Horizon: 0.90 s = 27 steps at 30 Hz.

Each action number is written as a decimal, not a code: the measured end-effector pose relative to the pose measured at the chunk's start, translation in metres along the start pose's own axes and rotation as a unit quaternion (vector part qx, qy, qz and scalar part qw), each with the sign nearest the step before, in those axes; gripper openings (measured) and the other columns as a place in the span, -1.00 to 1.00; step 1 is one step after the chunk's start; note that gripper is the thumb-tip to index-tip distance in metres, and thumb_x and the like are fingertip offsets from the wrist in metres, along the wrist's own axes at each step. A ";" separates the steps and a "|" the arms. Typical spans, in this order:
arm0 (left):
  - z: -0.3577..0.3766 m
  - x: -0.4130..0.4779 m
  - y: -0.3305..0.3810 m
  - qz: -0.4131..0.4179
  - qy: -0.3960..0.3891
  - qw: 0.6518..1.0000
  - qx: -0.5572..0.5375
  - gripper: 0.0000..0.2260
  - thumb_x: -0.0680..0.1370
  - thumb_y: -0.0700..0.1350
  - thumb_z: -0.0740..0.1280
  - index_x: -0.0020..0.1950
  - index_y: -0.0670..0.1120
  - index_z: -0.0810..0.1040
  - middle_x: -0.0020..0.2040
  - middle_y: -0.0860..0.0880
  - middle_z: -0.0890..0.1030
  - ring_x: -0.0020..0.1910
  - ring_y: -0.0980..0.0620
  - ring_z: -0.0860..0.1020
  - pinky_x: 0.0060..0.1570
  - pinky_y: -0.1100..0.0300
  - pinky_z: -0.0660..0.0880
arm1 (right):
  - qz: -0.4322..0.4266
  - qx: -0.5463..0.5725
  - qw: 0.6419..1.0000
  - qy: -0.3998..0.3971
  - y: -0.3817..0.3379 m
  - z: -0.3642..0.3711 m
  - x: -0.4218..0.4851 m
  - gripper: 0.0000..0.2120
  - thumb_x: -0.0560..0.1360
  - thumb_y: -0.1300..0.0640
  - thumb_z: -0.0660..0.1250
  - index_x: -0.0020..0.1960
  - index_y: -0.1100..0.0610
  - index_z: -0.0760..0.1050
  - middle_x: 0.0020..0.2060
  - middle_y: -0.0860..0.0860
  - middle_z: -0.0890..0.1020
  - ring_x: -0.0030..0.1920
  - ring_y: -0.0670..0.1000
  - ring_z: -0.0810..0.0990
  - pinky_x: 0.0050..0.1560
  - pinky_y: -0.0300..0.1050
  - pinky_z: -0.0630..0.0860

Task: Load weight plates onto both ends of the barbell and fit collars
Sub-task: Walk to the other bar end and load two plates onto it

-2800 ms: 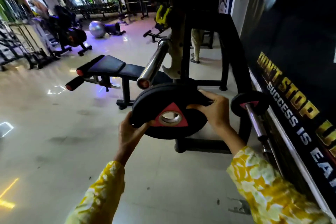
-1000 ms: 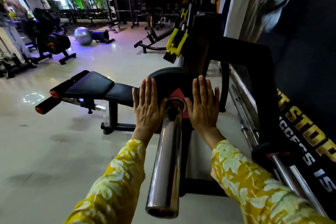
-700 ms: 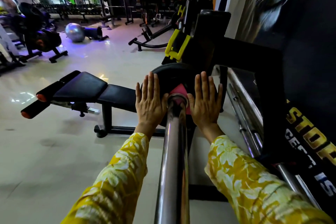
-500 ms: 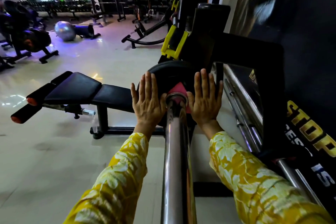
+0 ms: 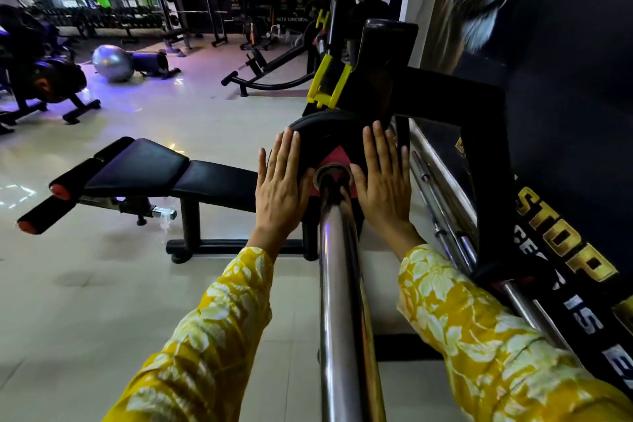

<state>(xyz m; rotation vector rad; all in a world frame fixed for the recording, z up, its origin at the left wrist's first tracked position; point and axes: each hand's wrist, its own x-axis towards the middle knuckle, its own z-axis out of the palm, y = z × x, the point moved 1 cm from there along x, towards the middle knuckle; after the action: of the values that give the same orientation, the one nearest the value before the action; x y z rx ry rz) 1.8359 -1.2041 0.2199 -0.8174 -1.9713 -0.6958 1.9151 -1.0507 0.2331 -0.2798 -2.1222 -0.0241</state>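
A chrome barbell sleeve (image 5: pixel 339 284) runs from the bottom of the view away from me. A black weight plate (image 5: pixel 325 134) with a red triangle around its hole sits far along that sleeve, close to the black rack upright (image 5: pixel 383 79). My left hand (image 5: pixel 282 188) lies flat on the plate's face left of the sleeve, fingers spread. My right hand (image 5: pixel 382 181) lies flat on it to the right, fingers spread too. Neither hand grips anything. No collar is in view.
A black padded bench (image 5: pixel 154 171) stands to the left on the pale tiled floor. Spare bars (image 5: pixel 442 216) lean low along the dark wall at the right. A yellow bar catch (image 5: pixel 329 86) is on the rack. A silver exercise ball (image 5: pixel 113 62) lies far back left.
I carried the plate in both hands, slid it onto the sleeve, and pushed it along toward the rack with flat palms. Over the last second it has moved slightly farther inward.
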 end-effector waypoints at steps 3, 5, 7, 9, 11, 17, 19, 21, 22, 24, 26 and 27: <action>-0.021 -0.014 0.008 0.000 -0.021 0.999 -0.025 -0.54 0.63 0.00 0.03 0.47 -0.19 0.17 0.47 -0.17 0.25 0.48 -0.01 0.13 0.47 0.07 -0.03 | 0.015 0.020 0.999 -0.033 -0.008 -0.022 -0.015 -0.47 0.60 -0.11 -0.15 0.47 0.15 0.13 0.45 0.10 0.25 0.46 0.02 0.11 0.45 -0.08 -0.14; -0.036 -0.027 0.014 -0.002 -0.030 0.999 -0.027 -0.54 0.62 0.00 0.05 0.46 -0.19 0.20 0.46 -0.16 0.27 0.46 -0.04 0.17 0.46 0.07 -0.02 | 0.018 0.030 0.998 -0.049 -0.012 -0.035 -0.029 -0.46 0.60 -0.11 -0.16 0.47 0.15 0.14 0.45 0.10 0.25 0.46 0.02 0.13 0.45 -0.08 -0.13; -0.049 -0.036 0.021 -0.012 -0.027 0.999 -0.020 -0.54 0.63 0.03 0.02 0.45 -0.19 0.23 0.45 -0.16 0.30 0.45 -0.03 0.19 0.45 0.05 -0.01 | 0.026 0.044 0.997 -0.056 -0.016 -0.048 -0.040 -0.47 0.60 -0.10 -0.11 0.47 0.15 0.14 0.46 0.10 0.24 0.46 0.02 0.13 0.45 -0.07 -0.11; -0.072 -0.052 0.031 -0.023 -0.031 0.999 -0.022 -0.53 0.64 0.05 0.00 0.45 -0.20 0.25 0.44 -0.16 0.32 0.44 -0.03 0.21 0.44 0.02 0.03 | 0.028 0.058 0.996 -0.060 -0.021 -0.070 -0.058 -0.49 0.59 -0.06 -0.04 0.47 0.14 0.13 0.46 0.09 0.23 0.47 0.02 0.12 0.45 -0.06 -0.11; -0.091 -0.059 0.040 -0.025 -0.020 0.999 -0.030 -0.54 0.64 0.05 0.01 0.44 -0.19 0.26 0.43 -0.16 0.33 0.44 -0.03 0.22 0.44 0.00 0.06 | 0.029 0.066 0.996 -0.048 -0.026 -0.090 -0.068 -0.49 0.58 -0.04 -0.02 0.48 0.13 0.12 0.46 0.08 0.23 0.47 0.01 0.11 0.45 -0.08 -0.12; -0.160 -0.116 0.085 -0.043 -0.008 0.999 -0.027 -0.58 0.63 -0.03 0.09 0.42 -0.23 0.30 0.41 -0.17 0.36 0.43 -0.01 0.22 0.44 -0.01 0.08 | 0.019 0.121 0.990 -0.071 -0.045 -0.168 -0.128 -0.49 0.59 -0.06 -0.08 0.48 0.13 0.10 0.48 0.08 0.18 0.48 0.00 0.06 0.45 -0.17 -0.24; -0.191 -0.138 0.107 -0.058 -0.005 0.998 -0.039 -0.57 0.63 -0.03 0.07 0.42 -0.24 0.29 0.41 -0.19 0.35 0.43 -0.02 0.21 0.46 0.06 0.02 | 0.029 0.145 0.986 -0.071 -0.053 -0.203 -0.150 -0.48 0.59 -0.10 -0.11 0.47 0.13 0.13 0.47 0.09 0.20 0.48 0.01 0.07 0.44 -0.20 -0.24; -0.217 -0.157 0.123 -0.067 -0.008 0.997 -0.046 -0.56 0.64 0.00 0.04 0.42 -0.25 0.28 0.41 -0.21 0.35 0.43 -0.03 0.21 0.46 0.14 -0.02 | 0.021 0.157 0.985 -0.068 -0.066 -0.227 -0.173 -0.46 0.60 -0.12 -0.15 0.47 0.14 0.14 0.46 0.09 0.22 0.47 -0.02 0.06 0.45 -0.18 -0.21; -0.229 -0.167 0.130 -0.071 -0.008 0.996 -0.044 -0.56 0.64 -0.01 0.04 0.42 -0.25 0.28 0.41 -0.21 0.35 0.43 -0.03 0.22 0.46 0.15 -0.02 | 0.014 0.159 0.985 -0.071 -0.072 -0.238 -0.184 -0.47 0.60 -0.11 -0.15 0.47 0.14 0.14 0.46 0.09 0.23 0.47 -0.03 0.06 0.45 -0.15 -0.19; -0.251 -0.179 0.145 -0.075 -0.003 0.996 -0.044 -0.57 0.63 -0.02 0.05 0.42 -0.24 0.28 0.41 -0.21 0.35 0.43 -0.05 0.22 0.46 0.12 0.01 | 0.009 0.167 0.983 -0.076 -0.083 -0.256 -0.201 -0.48 0.60 -0.10 -0.15 0.47 0.14 0.13 0.45 0.09 0.23 0.46 -0.03 0.06 0.46 -0.12 -0.16; -0.269 -0.189 0.157 -0.070 0.000 0.997 -0.043 -0.57 0.64 -0.02 0.04 0.41 -0.24 0.28 0.40 -0.22 0.36 0.43 -0.06 0.24 0.45 0.06 0.04 | 0.014 0.169 0.983 -0.076 -0.093 -0.270 -0.214 -0.48 0.61 -0.10 -0.15 0.46 0.15 0.13 0.45 0.09 0.23 0.46 -0.02 0.07 0.46 -0.10 -0.15; -0.276 -0.195 0.163 -0.066 -0.001 0.997 -0.043 -0.57 0.64 -0.01 0.03 0.41 -0.24 0.28 0.40 -0.22 0.37 0.43 -0.07 0.24 0.45 0.04 0.04 | 0.019 0.171 0.982 -0.075 -0.098 -0.277 -0.221 -0.47 0.61 -0.11 -0.15 0.46 0.15 0.14 0.45 0.09 0.24 0.46 -0.02 0.07 0.46 -0.09 -0.14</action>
<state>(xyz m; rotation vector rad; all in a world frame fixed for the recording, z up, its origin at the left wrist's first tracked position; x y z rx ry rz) 2.1786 -1.3566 0.2053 -0.7441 -2.0215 -0.8634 2.2386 -1.2233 0.2062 -0.1191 -2.2249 0.3920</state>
